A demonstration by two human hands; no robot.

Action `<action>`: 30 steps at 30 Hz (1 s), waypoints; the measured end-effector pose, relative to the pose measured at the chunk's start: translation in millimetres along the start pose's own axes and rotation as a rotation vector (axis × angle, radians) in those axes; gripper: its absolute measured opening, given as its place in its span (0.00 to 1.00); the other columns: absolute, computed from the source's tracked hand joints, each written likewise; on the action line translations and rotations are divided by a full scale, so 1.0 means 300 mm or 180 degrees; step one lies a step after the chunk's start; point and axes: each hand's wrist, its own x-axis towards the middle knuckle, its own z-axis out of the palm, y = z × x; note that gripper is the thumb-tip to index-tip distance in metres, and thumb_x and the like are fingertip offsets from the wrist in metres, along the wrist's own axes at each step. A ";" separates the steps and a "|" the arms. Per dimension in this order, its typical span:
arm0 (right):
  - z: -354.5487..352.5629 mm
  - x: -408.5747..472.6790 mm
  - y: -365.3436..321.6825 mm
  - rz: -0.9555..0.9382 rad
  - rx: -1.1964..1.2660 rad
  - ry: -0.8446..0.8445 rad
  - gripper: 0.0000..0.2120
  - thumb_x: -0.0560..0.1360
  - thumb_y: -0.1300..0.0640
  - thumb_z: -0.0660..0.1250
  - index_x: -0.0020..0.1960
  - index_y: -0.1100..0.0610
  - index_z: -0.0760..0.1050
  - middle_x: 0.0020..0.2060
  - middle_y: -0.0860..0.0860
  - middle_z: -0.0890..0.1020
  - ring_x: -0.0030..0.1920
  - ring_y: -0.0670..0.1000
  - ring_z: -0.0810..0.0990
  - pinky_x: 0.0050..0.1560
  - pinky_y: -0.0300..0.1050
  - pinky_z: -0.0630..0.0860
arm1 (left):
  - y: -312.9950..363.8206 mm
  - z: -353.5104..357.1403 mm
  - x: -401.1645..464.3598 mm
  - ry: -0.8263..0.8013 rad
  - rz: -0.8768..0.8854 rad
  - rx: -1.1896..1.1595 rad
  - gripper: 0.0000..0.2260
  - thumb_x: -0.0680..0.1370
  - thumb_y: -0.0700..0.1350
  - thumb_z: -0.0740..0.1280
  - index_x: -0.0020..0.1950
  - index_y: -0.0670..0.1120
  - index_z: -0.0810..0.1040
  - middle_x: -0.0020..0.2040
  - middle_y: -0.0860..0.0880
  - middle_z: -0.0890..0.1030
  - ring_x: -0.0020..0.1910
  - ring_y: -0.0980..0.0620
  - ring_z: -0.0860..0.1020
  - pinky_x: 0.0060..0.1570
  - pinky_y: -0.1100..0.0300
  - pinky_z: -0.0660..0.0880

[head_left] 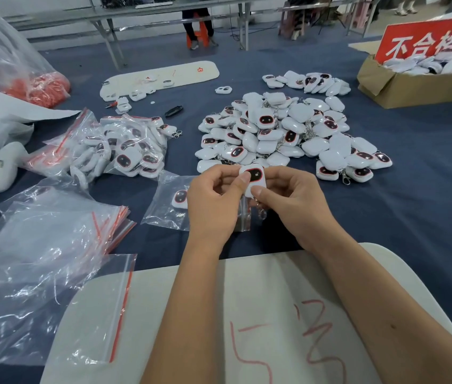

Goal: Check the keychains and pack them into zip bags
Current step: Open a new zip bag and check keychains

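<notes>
Now both the left hand (213,200) and right hand (288,200) pinch one white rounded plastic keychain (253,178) above the near blue counter (413,212); tilt its dark face for flaws, then slide it into the clear zip bag (169,206) lying just left.

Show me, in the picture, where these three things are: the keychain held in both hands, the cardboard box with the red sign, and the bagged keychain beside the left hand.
keychain (253,176), head view, on its dark face.
cardboard box (402,88), head view, on its front wall.
bagged keychain (180,198), head view, on its white body.
</notes>
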 end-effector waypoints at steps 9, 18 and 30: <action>-0.003 0.009 0.015 0.0094 -0.0014 0.0188 0.07 0.77 0.66 0.73 0.53 0.56 0.84 0.45 0.53 0.89 0.45 0.51 0.88 0.53 0.50 0.85 | -0.024 0.022 -0.005 0.0472 -0.0027 0.0932 0.09 0.82 0.45 0.68 0.43 0.43 0.80 0.38 0.50 0.82 0.41 0.48 0.81 0.50 0.45 0.79; 0.002 0.007 0.003 0.0219 0.0152 0.0444 0.06 0.78 0.64 0.73 0.53 0.57 0.85 0.43 0.54 0.88 0.40 0.50 0.86 0.46 0.46 0.83 | -0.037 0.023 -0.008 0.0371 -0.0012 0.1686 0.16 0.70 0.52 0.80 0.43 0.48 0.74 0.38 0.54 0.79 0.40 0.51 0.78 0.43 0.55 0.76; 0.004 0.005 -0.004 0.0143 -0.0227 0.0110 0.08 0.79 0.63 0.73 0.55 0.54 0.80 0.37 0.52 0.86 0.34 0.48 0.84 0.38 0.38 0.78 | -0.011 0.010 -0.008 0.0644 0.0009 0.1179 0.08 0.75 0.41 0.71 0.37 0.49 0.79 0.32 0.53 0.80 0.36 0.55 0.79 0.45 0.59 0.76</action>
